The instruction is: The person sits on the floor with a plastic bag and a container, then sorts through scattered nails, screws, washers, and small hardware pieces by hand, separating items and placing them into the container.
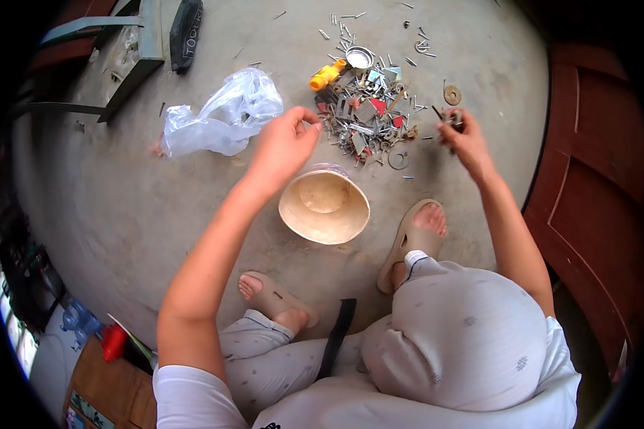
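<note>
My left hand (286, 143) is raised just left of the hardware pile, thumb and fingers pinched together. Whatever may be between those fingertips is too small to make out. On the pile's right side, my right hand (466, 139) is closed around a few small dark metal pieces (451, 120), one of them a thin rod sticking out. Between the hands lies a heap of screws, nails, brackets and scraps (368, 107) on the floor. Nearer to me, a cream-coloured tub (325, 207) leans with its mouth toward me; no contents show inside.
A crumpled clear plastic bag (225, 114) lies left of the pile. A yellow plastic fitting (328, 74) and a round metal cap (359, 57) rest at its far edge. Washers (452, 94) and loose nails are scattered around. A black tool pouch (187, 36) and red-brown wooden panels (594, 157) flank the area.
</note>
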Tool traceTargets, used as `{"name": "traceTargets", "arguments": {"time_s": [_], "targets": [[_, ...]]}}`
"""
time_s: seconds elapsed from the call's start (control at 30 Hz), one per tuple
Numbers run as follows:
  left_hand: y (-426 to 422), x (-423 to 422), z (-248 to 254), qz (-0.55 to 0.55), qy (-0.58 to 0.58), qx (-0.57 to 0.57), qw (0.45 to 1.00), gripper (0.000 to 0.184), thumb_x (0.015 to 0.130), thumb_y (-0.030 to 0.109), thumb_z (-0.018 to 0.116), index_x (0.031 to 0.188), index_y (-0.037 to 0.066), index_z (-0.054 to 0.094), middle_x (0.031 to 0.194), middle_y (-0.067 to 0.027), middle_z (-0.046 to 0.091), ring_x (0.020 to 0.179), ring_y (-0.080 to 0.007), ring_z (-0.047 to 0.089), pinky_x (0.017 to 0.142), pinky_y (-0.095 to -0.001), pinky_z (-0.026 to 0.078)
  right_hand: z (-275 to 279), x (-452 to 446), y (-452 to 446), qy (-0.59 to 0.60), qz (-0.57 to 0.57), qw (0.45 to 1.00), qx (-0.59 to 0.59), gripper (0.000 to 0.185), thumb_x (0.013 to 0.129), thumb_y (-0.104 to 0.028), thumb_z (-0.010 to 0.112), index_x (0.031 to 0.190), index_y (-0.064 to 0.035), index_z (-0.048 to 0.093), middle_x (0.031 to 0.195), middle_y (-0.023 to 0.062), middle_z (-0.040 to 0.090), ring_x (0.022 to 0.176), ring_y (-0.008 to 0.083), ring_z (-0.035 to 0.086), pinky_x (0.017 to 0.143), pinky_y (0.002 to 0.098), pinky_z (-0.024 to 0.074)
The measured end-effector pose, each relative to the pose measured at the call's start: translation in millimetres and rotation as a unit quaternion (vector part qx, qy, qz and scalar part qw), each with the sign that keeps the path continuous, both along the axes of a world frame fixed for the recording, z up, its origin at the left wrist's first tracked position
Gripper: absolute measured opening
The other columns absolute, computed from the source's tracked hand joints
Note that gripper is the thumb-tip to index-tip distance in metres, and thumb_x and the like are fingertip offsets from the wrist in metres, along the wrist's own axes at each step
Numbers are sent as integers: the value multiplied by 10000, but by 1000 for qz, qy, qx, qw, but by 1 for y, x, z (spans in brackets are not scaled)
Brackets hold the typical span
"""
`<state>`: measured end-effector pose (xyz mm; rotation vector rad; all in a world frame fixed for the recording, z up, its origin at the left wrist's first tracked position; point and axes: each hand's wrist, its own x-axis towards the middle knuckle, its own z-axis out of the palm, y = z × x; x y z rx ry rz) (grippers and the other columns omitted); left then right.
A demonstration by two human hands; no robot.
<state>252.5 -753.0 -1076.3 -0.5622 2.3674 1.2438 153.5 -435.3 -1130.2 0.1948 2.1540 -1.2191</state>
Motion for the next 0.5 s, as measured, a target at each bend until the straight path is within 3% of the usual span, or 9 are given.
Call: {"name": "traceTargets", "arguments": {"time_s": [0.07,0.13,0.23,0.37,0.43,0.5], "targets": [[-3,-1,-11,-2,-10,-5,1000,227,829,229,631,954,40,637,719,-105,634,706,-247,634,640,-377,479,-24,-20,25,219,57,961,162,270,829,-146,609,1066,-33,544,887,137,664,801,286,659,715,373,505],[-1,-4,-25,-13,-9,-20,1000,253,820,249,642,965,42,646,753,-120,650,744,-268,645,663,-388,488,-6,-37,22,225,47,937,265,284,815,-104,581,1088,-34,552,976,193,658,903,358,638,778,417,495],[19,-18,-37,-33,-12,-61,998,285,802,306,669,949,61,658,853,-140,677,842,-309,656,713,-420,504,-20,-55,33,265,41,905,330,318,809,-103,580,1118,-31,560,1024,209,649,958,370,619,819,435,484],[37,-39,-44,-37,-54,-152,986,338,747,356,726,881,53,658,879,-116,682,863,-291,653,721,-410,501,-40,-62,46,280,59,900,329,363,803,-123,605,1152,-33,563,1043,202,644,980,363,612,850,437,480],[36,-41,-49,-42,-49,-137,989,327,743,331,735,873,43,652,834,-106,678,807,-257,654,701,-382,498,-39,-58,43,266,54,908,318,363,803,-128,615,1151,-37,568,1037,190,646,978,357,612,858,432,480],[32,-40,-52,-29,-44,-85,995,310,743,305,744,856,35,642,771,-80,655,733,-201,628,659,-339,479,-36,-49,38,341,62,868,356,350,804,-129,621,1142,-49,577,1005,174,650,952,339,614,853,418,480]]}}
